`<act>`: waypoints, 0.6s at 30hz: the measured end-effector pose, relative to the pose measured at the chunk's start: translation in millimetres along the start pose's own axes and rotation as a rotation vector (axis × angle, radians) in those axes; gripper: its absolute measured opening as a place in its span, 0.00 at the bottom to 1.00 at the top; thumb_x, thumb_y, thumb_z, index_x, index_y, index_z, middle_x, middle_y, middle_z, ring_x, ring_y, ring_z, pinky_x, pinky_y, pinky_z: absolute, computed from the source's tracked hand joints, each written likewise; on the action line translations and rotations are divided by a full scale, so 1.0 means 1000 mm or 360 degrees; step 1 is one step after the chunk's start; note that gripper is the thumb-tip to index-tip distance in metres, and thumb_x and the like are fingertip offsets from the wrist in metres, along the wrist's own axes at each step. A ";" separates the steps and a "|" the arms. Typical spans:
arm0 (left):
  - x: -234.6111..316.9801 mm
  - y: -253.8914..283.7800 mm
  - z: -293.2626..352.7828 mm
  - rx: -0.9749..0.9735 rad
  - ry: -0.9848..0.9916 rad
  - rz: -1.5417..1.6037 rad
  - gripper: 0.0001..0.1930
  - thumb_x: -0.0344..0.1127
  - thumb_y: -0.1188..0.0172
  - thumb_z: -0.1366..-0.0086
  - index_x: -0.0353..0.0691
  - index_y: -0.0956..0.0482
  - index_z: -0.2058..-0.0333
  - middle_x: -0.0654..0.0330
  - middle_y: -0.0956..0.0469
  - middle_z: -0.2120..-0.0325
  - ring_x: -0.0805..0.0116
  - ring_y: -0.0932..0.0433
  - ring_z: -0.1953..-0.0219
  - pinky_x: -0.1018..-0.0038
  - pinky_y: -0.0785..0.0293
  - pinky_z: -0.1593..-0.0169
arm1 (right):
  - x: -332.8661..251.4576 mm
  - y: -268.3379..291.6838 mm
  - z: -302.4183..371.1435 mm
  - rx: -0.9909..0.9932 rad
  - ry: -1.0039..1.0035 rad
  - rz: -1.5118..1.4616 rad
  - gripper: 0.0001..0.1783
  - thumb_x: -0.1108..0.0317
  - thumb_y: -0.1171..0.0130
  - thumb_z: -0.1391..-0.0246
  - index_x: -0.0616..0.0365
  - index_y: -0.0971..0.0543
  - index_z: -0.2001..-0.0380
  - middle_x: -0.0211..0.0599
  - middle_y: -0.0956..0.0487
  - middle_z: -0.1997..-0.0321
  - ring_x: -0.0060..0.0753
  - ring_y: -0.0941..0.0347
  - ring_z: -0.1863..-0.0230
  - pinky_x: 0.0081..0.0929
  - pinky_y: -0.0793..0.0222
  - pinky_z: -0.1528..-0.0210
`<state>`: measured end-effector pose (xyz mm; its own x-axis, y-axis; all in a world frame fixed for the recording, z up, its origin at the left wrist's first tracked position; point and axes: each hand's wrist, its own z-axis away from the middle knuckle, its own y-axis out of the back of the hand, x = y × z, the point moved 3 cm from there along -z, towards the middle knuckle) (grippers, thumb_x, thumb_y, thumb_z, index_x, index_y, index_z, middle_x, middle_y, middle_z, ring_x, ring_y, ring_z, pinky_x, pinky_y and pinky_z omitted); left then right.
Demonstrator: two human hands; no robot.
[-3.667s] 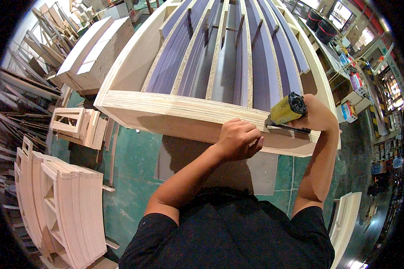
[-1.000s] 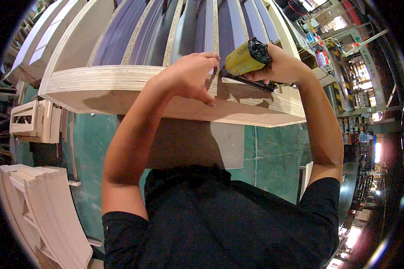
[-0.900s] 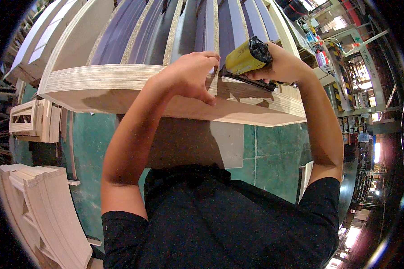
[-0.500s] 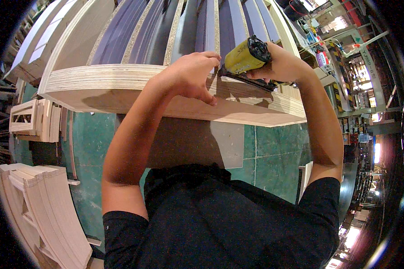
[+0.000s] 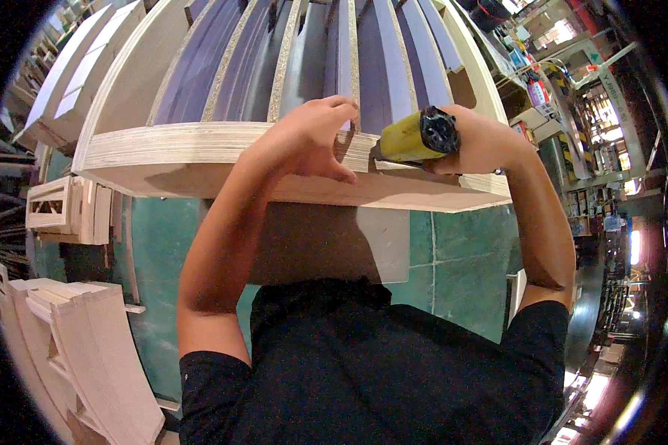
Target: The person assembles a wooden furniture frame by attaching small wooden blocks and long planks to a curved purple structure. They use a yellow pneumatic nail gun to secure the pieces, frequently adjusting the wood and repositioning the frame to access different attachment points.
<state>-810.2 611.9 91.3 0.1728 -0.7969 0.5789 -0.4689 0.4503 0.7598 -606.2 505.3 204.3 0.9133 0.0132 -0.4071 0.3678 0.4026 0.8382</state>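
Note:
My right hand [image 5: 482, 141] is wrapped around a yellow and black nail gun [image 5: 404, 139]. Its nose points left, over the front rail [image 5: 178, 144] of a large plywood frame. My left hand [image 5: 312, 137] sits across the same rail, left of the nose, thumb and fingers apart. Its fingertips are at the front end of a chipboard-edged panel [image 5: 354, 74]; whether they press on it I cannot tell. The thumb hangs on the near side of the rail. Several such panels with grey-purple faces run away from me inside the frame.
Curved wooden frames [image 5: 100, 356] stand on the green floor [image 5: 156, 252] at the lower left, with a smaller wooden frame stack [image 5: 67, 211] beyond. White boxy panels [image 5: 89, 67] lie at the far left. A cluttered workbench [image 5: 538, 93] is at the right.
The nail gun has pulled back toward me and slightly right, away from the panel's end, and has turned. My left hand stays near the same panel. The whole view has shifted slightly.

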 end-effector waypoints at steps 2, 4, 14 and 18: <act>0.004 0.005 0.003 -0.0041 0.0123 0.0112 0.39 0.46 0.17 0.63 0.36 0.22 0.51 0.48 0.25 0.43 0.44 0.25 0.42 0.61 0.27 0.40 | 0.006 -0.002 -0.002 0.0008 0.0068 -0.0059 0.29 0.70 0.23 0.60 0.59 0.21 0.52 0.40 0.16 0.55 0.34 0.21 0.54 0.32 0.25 0.48; 0.004 0.004 0.004 0.0034 -0.0003 0.0094 0.36 0.44 0.17 0.63 0.36 0.21 0.55 0.49 0.24 0.44 0.45 0.23 0.45 0.61 0.25 0.43 | -0.001 0.001 -0.008 -0.0065 0.0196 -0.0152 0.29 0.69 0.23 0.60 0.59 0.21 0.51 0.40 0.16 0.57 0.34 0.20 0.55 0.31 0.24 0.50; 0.003 0.002 0.009 0.0047 0.0006 0.0178 0.28 0.43 0.18 0.60 0.37 0.21 0.62 0.51 0.24 0.45 0.46 0.21 0.48 0.60 0.22 0.46 | 0.018 -0.010 -0.020 -0.0046 0.0317 -0.0220 0.19 0.72 0.29 0.53 0.62 0.19 0.56 0.38 0.16 0.65 0.31 0.22 0.66 0.29 0.24 0.61; 0.004 0.001 0.012 0.0049 -0.0016 0.0139 0.30 0.42 0.19 0.59 0.38 0.21 0.59 0.51 0.24 0.45 0.46 0.21 0.49 0.60 0.22 0.47 | 0.023 -0.010 -0.024 -0.0059 0.0260 -0.0165 0.20 0.73 0.30 0.54 0.63 0.19 0.56 0.40 0.16 0.64 0.34 0.21 0.65 0.30 0.24 0.58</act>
<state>-819.9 604.3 91.1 0.1215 -0.7590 0.6397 -0.5083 0.5060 0.6969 -593.0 523.9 177.6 0.8290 0.1172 -0.5469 0.4492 0.4432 0.7758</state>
